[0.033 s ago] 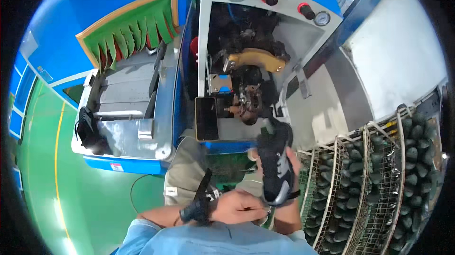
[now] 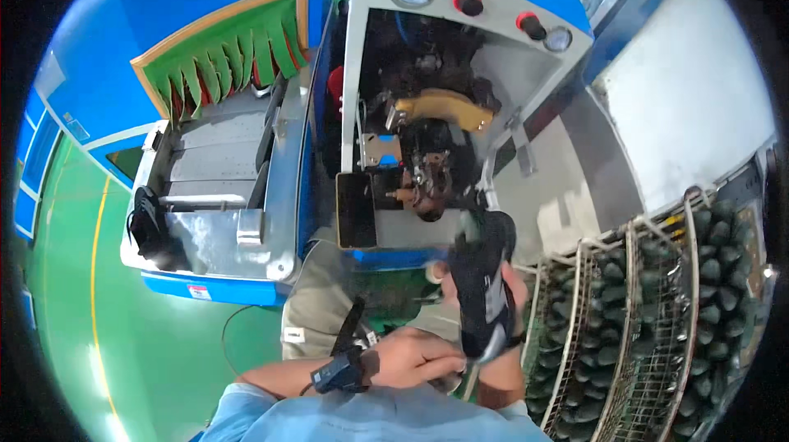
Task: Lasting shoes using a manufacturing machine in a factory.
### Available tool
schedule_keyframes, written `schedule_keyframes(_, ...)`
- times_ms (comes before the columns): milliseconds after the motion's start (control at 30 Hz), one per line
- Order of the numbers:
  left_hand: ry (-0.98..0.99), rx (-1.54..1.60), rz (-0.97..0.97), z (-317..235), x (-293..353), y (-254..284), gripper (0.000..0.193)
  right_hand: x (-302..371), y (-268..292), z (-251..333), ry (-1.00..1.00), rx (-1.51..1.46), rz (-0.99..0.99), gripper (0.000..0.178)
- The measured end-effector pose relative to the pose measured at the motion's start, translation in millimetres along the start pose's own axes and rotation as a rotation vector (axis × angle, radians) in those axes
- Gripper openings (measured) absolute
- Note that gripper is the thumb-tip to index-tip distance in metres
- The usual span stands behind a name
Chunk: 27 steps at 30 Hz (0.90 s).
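Note:
A black and grey shoe upper [image 2: 485, 278] stands upright before my body, its silver-grey end toward me. A dark green piece [image 2: 470, 230] shows at its far end. My right hand [image 2: 513, 287] is wrapped round the shoe upper from beneath and the sides, with the palm hidden behind it. My left hand [image 2: 413, 359] is closed beside the near end of the shoe upper, fingers pressed together. Whatever lies in those fingers is hidden. A black device [image 2: 339, 372] is strapped to my left wrist.
Ahead stands a machine with dials, red-ringed knobs and a metal clamp [image 2: 429, 187]; a phone-like dark panel [image 2: 356, 210] is at its front. A black shoe [image 2: 148, 224] rests on the conveyor unit [image 2: 214, 232] at left. Wire racks [image 2: 631, 319] with many dark green lasts stand at right.
The shoe upper has shifted slightly right and tilted a little in my right hand. My left fingers have straightened somewhat toward its near end.

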<state>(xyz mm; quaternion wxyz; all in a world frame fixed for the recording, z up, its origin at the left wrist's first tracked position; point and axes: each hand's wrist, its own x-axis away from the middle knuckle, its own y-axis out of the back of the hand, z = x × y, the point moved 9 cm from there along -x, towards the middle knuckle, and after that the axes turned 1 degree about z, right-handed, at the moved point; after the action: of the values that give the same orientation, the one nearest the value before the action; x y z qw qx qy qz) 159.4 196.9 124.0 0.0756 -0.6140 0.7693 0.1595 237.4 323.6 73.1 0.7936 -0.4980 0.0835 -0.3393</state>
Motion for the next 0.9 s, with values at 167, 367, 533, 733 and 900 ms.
schedule_keyframes(167, 0.218, 0.27, -0.263, 40, 1, 41, 0.095, 11, -18, 8, 0.072, 0.562, 0.068, 0.069)
schedule_keyframes(367, 0.538, 0.121, -0.07, 95, 40, 51, 0.065, 17, 51, -55, -0.209, 0.464, -0.101, 0.047)
schedule_keyframes(533, 0.537, 0.146, -0.095, 76, 28, 54, 0.032, -12, 46, -30, -0.104, 0.48, -0.114, 0.052)
schedule_keyframes(733, -0.038, -0.238, -0.358, -4, -10, 79, 0.022, -49, -91, 106, 0.501, 1.169, 0.012, 0.094)
schedule_keyframes(900, 0.496, 0.165, -0.499, 77, -20, 119, 0.029, -104, -149, 133, 0.501, 1.645, -0.092, 0.086)
